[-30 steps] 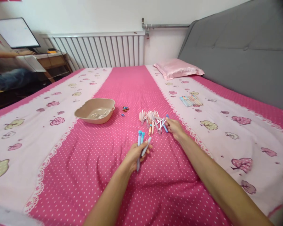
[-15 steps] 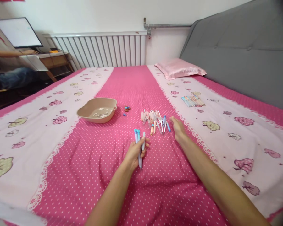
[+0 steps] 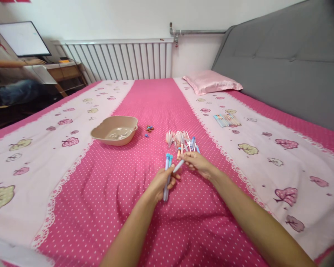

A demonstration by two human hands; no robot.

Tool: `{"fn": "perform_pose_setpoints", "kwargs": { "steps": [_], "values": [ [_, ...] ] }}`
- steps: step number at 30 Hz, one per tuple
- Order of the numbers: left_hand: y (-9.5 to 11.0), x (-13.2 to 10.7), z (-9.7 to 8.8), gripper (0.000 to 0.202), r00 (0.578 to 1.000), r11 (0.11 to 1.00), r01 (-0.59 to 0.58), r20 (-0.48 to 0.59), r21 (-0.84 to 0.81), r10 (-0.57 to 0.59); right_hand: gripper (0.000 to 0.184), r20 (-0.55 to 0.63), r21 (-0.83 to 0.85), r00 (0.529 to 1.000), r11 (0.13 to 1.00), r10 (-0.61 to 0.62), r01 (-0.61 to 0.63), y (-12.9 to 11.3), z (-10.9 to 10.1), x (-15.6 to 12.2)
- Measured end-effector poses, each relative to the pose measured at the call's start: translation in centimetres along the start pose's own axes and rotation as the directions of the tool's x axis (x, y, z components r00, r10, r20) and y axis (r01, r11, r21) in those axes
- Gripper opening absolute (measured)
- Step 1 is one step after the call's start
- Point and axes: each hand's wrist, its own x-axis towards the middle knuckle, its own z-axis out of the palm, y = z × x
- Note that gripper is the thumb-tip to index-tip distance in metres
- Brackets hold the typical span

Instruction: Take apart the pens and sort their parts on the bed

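My left hand [image 3: 161, 181] is closed around a few blue-capped pens [image 3: 167, 174], held upright above the pink dotted bedspread [image 3: 122, 185]. My right hand [image 3: 197, 163] has its fingers pinched on the tip of one of those pens [image 3: 178, 165], close against the left hand. Just beyond both hands lies a loose pile of pens [image 3: 181, 140] in pink, orange, white and blue.
A tan bowl [image 3: 114, 130] sits to the left of the pile, with some small beads [image 3: 148, 129] beside it. A neat row of pens [image 3: 226, 119] lies at the right, a pink pillow [image 3: 211, 82] behind it. A person sits at a desk with a monitor [image 3: 22, 38] at the far left.
My right hand has left the pile's right side and come back towards me, meeting the left hand and pinching a pen there. The left hand stayed nearly in place.
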Motion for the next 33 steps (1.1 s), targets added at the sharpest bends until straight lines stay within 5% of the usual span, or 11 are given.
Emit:
{"fn": "perform_pose_setpoints", "kwargs": {
  "steps": [4,9,13,15,17,23,27,33],
  "values": [
    [0.6,0.3,-0.4,0.017,0.999,0.997,-0.013,-0.034,-0.078,0.01,0.028,-0.274,0.085,0.955,0.987,-0.11,0.138,-0.4,-1.9,1.2],
    [1.0,0.2,-0.6,0.023,1.0,0.992,0.008,0.016,-0.124,-0.006,0.038,-0.311,-0.053,0.947,0.996,-0.082,0.069,-0.7,-0.8,0.2],
    [0.8,-0.2,-0.3,0.027,0.996,0.993,0.053,0.083,-0.106,-0.044,0.031,-0.021,-0.202,0.989,0.969,-0.146,0.139,0.1,1.5,-1.4],
    [0.7,-0.4,0.0,0.027,0.992,0.994,0.078,0.102,-0.082,-0.069,0.034,0.196,-0.158,0.975,0.978,-0.102,0.135,0.5,2.5,-1.8],
    [0.5,-0.4,0.1,0.028,0.992,0.995,0.086,0.103,-0.056,-0.08,0.034,0.283,-0.109,0.957,0.989,-0.063,0.097,0.8,2.9,-1.9],
    [0.0,-0.3,0.0,0.012,0.997,0.999,-0.049,0.059,0.013,0.048,0.034,-0.106,-0.121,0.982,0.982,-0.156,0.143,0.6,2.0,-1.2],
    [-0.8,-0.2,0.0,0.025,0.979,0.981,-0.165,0.137,0.103,0.15,0.037,-0.138,-0.092,0.981,0.988,-0.137,0.125,0.8,1.9,-1.0],
    [-0.8,-0.3,0.4,0.021,0.983,0.988,-0.137,0.13,0.07,0.127,0.032,-0.073,0.026,0.996,0.998,-0.05,0.052,0.9,2.0,-1.1]
  ]
}}
